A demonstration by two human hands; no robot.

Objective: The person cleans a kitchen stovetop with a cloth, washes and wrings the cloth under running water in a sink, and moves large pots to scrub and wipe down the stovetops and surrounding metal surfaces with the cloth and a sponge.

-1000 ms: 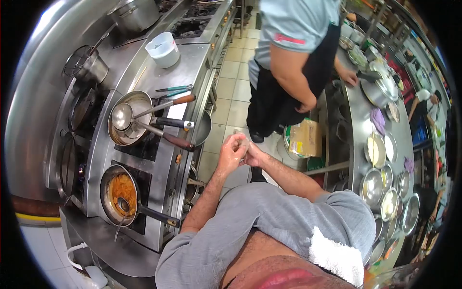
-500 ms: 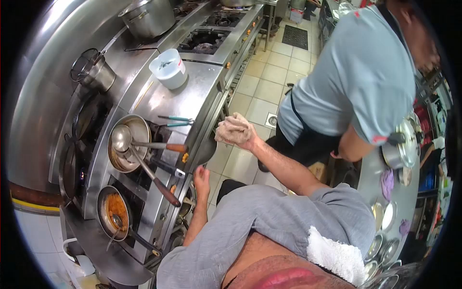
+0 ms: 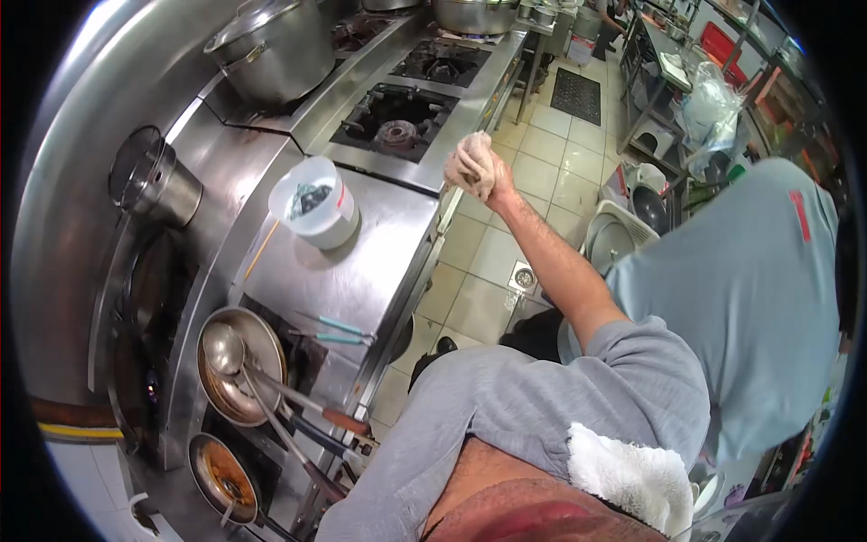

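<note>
My right hand point(image 3: 502, 181) is closed around a bunched beige cloth point(image 3: 472, 166), held out in the air past the front edge of the steel stove counter point(image 3: 361, 208). My left hand is out of sight. On the counter lie teal-handled tongs point(image 3: 336, 336). Close by is a white plastic tub point(image 3: 339, 226) with something dark inside. Two ladles rest in a steel pan point(image 3: 212, 379); one ladle point(image 3: 222, 349) shows its round bowl, and the handles reach over the front edge. Below it sits a smaller frying pan point(image 3: 197, 452) with orange-brown food or sauce.
A gas burner point(image 3: 396, 126) and a large lidded pot point(image 3: 275, 63) lie farther along the range. A steel container with strainers point(image 3: 167, 190) stands at the back. On my right, a co-worker in a grey-blue shirt point(image 3: 741, 298) leans close. Floor tiles point(image 3: 488, 298) have a drain point(image 3: 524, 276).
My right hand has moved forward with the cloth, and my left hand has left the view. The view has shifted along the range. The co-worker has bent closer on my right.
</note>
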